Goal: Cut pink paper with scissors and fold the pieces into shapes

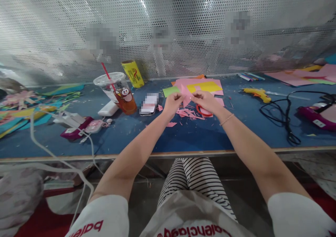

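Between my two hands is a small piece of pink paper (186, 95) with a pointed top, held up over the table. My left hand (173, 103) pinches its left side, and my right hand (205, 101) pinches the right side. Below them lies a heap of thin pink paper scraps (189, 113). Red-handled scissors (205, 113) rest partly hidden under my right hand. Behind my hands are stacked sheets of pink, yellow and green paper (210, 86).
On the blue table (194, 139), a phone (149, 104), a tilted plastic cup (118, 93) with a drink and a yellow packet (133, 74) stand left. A yellow glue gun (257, 94), a black cable (288, 114) and a purple power strip (316, 118) lie right. A perforated metal screen (183, 27) rises behind.
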`<state>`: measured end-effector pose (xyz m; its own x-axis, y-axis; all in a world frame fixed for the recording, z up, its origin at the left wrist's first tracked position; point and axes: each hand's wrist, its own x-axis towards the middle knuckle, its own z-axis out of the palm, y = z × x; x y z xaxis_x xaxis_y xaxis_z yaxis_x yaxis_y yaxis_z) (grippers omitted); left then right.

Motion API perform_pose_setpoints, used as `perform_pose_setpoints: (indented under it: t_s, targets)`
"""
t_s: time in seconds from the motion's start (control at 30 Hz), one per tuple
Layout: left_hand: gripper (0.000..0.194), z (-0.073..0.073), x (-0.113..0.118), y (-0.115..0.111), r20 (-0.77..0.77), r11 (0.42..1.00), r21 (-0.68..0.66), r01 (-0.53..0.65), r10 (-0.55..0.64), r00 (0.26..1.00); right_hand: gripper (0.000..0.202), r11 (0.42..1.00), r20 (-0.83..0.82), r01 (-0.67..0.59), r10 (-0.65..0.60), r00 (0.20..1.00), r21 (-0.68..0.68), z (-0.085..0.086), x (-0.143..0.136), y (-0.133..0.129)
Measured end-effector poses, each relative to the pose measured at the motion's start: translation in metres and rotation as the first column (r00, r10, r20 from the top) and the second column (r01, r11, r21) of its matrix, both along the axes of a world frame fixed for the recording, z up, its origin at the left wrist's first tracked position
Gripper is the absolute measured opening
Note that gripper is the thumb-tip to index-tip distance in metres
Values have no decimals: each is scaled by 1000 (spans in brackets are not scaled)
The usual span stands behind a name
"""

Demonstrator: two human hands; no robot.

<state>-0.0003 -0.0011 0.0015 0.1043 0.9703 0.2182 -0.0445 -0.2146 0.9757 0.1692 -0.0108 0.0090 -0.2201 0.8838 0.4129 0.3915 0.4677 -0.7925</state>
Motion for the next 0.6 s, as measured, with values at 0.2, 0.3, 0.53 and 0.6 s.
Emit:
perform_pose_setpoints:
  t_s: [0.2,0.3,0.53,0.6]
  targets:
    - [21,-3,-2,2,-33,998,50,-35,37,999,27,995,-64,15,-21,998,-97,-8,-8,2]
    - [18,-3,-1,3,-71,995,83,-49,55,996,32,995,-42,44,-48,998,-90,-8,-8,2]
    - [24,1,5,-5,63,993,-38,116,-113,992,34,997,42,66,-64,997,-42,-1,-10,-7]
    - [22,0,4,-4,74,990,-105,94,-86,994,35,997,-3,28,-28,1000,-72,-1,-11,-8]
